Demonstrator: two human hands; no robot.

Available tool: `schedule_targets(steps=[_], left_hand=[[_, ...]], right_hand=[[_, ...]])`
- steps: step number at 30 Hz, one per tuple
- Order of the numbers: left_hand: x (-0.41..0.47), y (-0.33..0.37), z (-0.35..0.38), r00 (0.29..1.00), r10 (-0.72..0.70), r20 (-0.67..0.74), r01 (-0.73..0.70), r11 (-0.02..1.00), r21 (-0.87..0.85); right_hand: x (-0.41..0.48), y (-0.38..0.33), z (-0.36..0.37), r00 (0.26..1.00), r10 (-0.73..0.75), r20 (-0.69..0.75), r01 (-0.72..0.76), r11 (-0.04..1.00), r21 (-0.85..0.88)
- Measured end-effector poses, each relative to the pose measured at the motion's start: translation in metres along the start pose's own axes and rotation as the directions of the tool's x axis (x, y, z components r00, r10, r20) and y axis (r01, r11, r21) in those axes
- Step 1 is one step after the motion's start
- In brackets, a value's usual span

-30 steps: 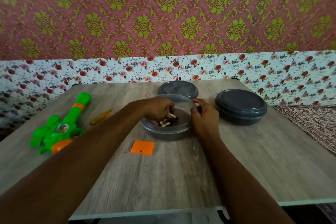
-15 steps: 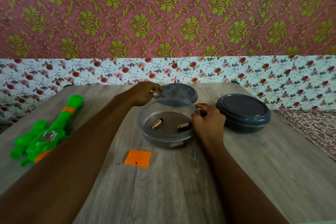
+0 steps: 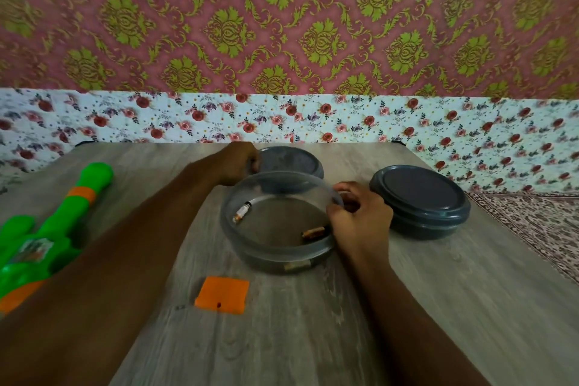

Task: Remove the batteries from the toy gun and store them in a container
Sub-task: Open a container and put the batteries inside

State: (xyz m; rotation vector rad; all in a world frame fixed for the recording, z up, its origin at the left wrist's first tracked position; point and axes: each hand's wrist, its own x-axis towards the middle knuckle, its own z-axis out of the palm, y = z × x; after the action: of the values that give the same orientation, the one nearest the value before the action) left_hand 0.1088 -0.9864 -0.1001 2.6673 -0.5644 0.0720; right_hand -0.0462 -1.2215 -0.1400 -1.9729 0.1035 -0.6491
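A round clear container [image 3: 250, 247] stands at the table's middle with two batteries [image 3: 242, 215] lying on its dark bottom, one at the left, one [image 3: 313, 232] at the right. My right hand [image 3: 360, 219] grips the container's right rim. Behind it lies a grey lid [image 3: 291, 163], and my left hand [image 3: 239, 161] grips that lid's left edge. The green and orange toy gun [image 3: 53, 229] lies at the left, partly hidden by my left forearm. An orange battery cover [image 3: 223, 294] lies in front of the container.
A second container [image 3: 419, 200] with its grey lid on stands at the right. The wooden table [image 3: 438, 307] ends at a flowered cloth behind and a patterned mat at the right.
My left hand left the container's inside and moved back to the grey lid's edge. The two batteries now lie in the container. The camera moved closer.
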Motion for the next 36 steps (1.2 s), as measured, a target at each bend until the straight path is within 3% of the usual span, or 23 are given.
schedule_targets(steps=[5,13,19,30,36], left_hand=[[-0.021,-0.009,-0.005,0.999,-0.009,0.031,0.008,1.000,0.027],[-0.036,-0.001,-0.001,0.984,0.111,0.138,-0.160,0.891,0.425],[-0.033,0.002,-0.006,0.966,0.168,0.198,-0.247,0.831,0.499],[-0.033,0.020,-0.006,0.966,0.210,0.147,-0.257,0.763,0.593],[-0.039,0.029,-0.012,0.968,0.219,0.123,-0.240,0.667,0.706]], right_hand=[[0.001,0.000,0.001,1.000,-0.008,-0.028,0.007,1.000,-0.030],[-0.001,-0.004,0.001,0.999,-0.002,-0.054,0.001,1.000,-0.020],[0.000,-0.004,0.001,0.999,0.005,-0.048,-0.006,1.000,-0.029],[0.002,-0.002,0.000,0.997,-0.018,-0.074,0.014,0.999,-0.052],[0.002,-0.002,0.000,0.997,-0.010,-0.077,0.005,0.998,-0.061]])
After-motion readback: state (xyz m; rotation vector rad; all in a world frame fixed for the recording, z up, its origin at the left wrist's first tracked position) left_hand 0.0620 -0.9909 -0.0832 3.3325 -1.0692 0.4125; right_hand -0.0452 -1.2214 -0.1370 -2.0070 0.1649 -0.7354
